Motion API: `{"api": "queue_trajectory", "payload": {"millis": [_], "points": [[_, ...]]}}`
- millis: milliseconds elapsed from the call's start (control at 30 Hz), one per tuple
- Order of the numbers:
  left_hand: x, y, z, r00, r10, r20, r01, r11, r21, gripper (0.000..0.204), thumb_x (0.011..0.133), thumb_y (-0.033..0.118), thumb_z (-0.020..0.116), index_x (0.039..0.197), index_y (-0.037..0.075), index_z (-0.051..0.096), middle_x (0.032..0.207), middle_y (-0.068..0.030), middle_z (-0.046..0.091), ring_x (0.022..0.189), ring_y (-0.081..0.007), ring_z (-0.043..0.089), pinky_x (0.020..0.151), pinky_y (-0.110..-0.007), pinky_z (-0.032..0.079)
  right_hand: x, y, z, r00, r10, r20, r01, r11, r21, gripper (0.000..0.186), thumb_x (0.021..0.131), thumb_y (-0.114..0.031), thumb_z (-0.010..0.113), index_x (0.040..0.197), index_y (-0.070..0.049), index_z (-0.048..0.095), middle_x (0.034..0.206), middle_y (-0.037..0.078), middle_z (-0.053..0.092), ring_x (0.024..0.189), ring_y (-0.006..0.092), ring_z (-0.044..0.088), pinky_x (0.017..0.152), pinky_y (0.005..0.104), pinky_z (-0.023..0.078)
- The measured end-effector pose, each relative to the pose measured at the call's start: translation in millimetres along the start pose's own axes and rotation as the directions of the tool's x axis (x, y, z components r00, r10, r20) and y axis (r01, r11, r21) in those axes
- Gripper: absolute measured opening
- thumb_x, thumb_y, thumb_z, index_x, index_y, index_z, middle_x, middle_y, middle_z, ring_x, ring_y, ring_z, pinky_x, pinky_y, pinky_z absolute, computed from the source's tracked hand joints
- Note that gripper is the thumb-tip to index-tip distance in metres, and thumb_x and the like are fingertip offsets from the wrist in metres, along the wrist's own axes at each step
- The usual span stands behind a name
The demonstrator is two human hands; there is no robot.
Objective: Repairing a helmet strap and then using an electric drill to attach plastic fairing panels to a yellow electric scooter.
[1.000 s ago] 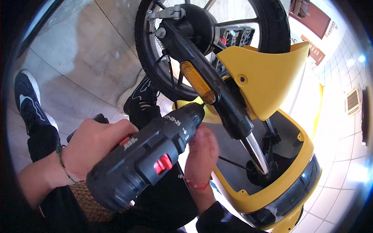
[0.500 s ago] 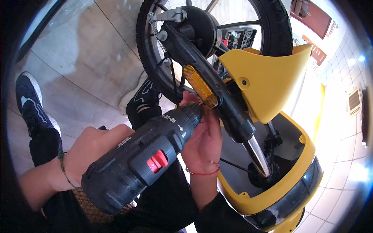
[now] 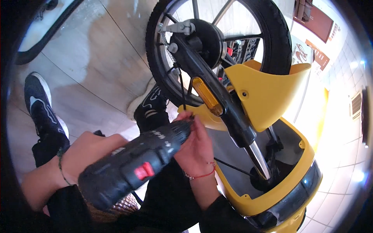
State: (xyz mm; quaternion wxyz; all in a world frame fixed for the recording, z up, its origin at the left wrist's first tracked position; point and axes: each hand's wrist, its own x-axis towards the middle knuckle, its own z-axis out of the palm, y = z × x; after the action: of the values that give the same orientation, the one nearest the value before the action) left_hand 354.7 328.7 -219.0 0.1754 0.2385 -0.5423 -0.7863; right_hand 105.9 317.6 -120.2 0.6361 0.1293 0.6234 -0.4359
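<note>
My left hand (image 3: 91,153) grips a black cordless drill (image 3: 116,174) with a red switch. My right hand (image 3: 196,151) is under its chuck (image 3: 180,130), fingers closed round the tip; any small piece there is hidden. The chuck sits just below and left of a black fork leg (image 3: 235,120) with an amber reflector (image 3: 206,95). Beside the leg are a yellow mudguard (image 3: 274,95) and a spoked black-tyred wheel (image 3: 278,35). A second yellow panel (image 3: 211,120) shows behind my hand.
At lower right is a yellow housing (image 3: 301,169) with a chrome tube inside. My shoes stand on the tiled floor (image 3: 89,66). An open tool case (image 3: 244,50) shows behind the wheel; a black-rimmed object (image 3: 42,46) lies upper left.
The drill and my right hand have moved down and left, away from the reflector. My right fingers have closed round the drill's tip. The wheel appears slightly farther right in view.
</note>
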Motion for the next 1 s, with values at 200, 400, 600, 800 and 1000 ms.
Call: {"api": "queue_trajectory", "payload": {"millis": [200, 400, 600, 800, 1000], "points": [[-58.7, -26.5, 0.9, 0.951, -0.162, -0.263, 0.178, 0.983, 0.039, 0.035, 0.075, 0.023, 0.07, 0.104, 0.007, 0.06, 0.085, -0.0124, 0.065, 0.075, -0.0307, 0.066, 0.068, -0.036, 0.052, 35.9, 47.8, 0.3, 0.998, 0.058, 0.021, -0.035, 0.816, -0.577, 0.022, 0.096, -0.019, 0.052, 0.109, -0.003, 0.058, 0.1, 0.006, 0.062, 0.096, 0.015, 0.058, 0.088, 0.0299, 0.047], [-75.3, -20.0, -11.5, 0.862, 0.173, -0.477, 0.09, 0.873, 0.479, 0.043, 0.069, 0.008, 0.06, 0.112, 0.009, 0.06, 0.103, -0.0141, 0.061, 0.091, -0.0308, 0.06, 0.082, -0.04, 0.05, 160.3, 122.7, -30.2, 0.922, -0.089, 0.376, 0.383, 0.074, -0.921, 0.02, 0.091, -0.011, 0.057, 0.1, 0.005, 0.064, 0.088, 0.01, 0.066, 0.079, 0.0167, 0.063, 0.074, 0.0258, 0.05], [-84.4, -9.6, -27.0, 0.834, 0.181, -0.521, 0.022, 0.933, 0.359, 0.029, 0.074, 0.014, 0.064, 0.103, 0.011, 0.063, 0.09, -0.0117, 0.063, 0.08, -0.0275, 0.063, 0.07, -0.038, 0.052, 263.5, 162.3, 5.2, 0.966, -0.181, 0.187, 0.259, 0.731, -0.632, 0.018, 0.082, -0.014, 0.065, 0.09, 0.002, 0.067, 0.071, 0.006, 0.064, 0.066, 0.0133, 0.059, 0.059, 0.0261, 0.046], [-107.8, -27.3, -17.2, 0.776, 0.183, -0.603, 0.084, 0.919, 0.386, 0.019, 0.078, 0.016, 0.068, 0.095, 0.01, 0.064, 0.079, -0.0062, 0.063, 0.073, -0.0244, 0.063, 0.066, -0.037, 0.051, 305.8, 120.2, 83.6, 0.911, -0.368, 0.187, 0.384, 0.585, -0.715, 0.018, 0.081, -0.017, 0.066, 0.086, 0.0, 0.067, 0.066, 0.004, 0.061, 0.056, 0.0105, 0.055, 0.052, 0.0256, 0.043], [-114.2, -60.5, -4.5, 0.836, -0.078, -0.543, -0.054, 0.973, -0.223, 0.012, 0.081, 0.017, 0.068, 0.089, 0.01, 0.063, 0.075, -0.0034, 0.061, 0.07, -0.0205, 0.061, 0.063, -0.034, 0.05, 352.9, 55.9, 140.9, 0.867, -0.455, 0.205, 0.407, 0.407, -0.818, 0.027, 0.081, -0.026, 0.06, 0.067, -0.003, 0.064, 0.062, 0.003, 0.059, 0.056, 0.0145, 0.055, 0.052, 0.0299, 0.041]]}}
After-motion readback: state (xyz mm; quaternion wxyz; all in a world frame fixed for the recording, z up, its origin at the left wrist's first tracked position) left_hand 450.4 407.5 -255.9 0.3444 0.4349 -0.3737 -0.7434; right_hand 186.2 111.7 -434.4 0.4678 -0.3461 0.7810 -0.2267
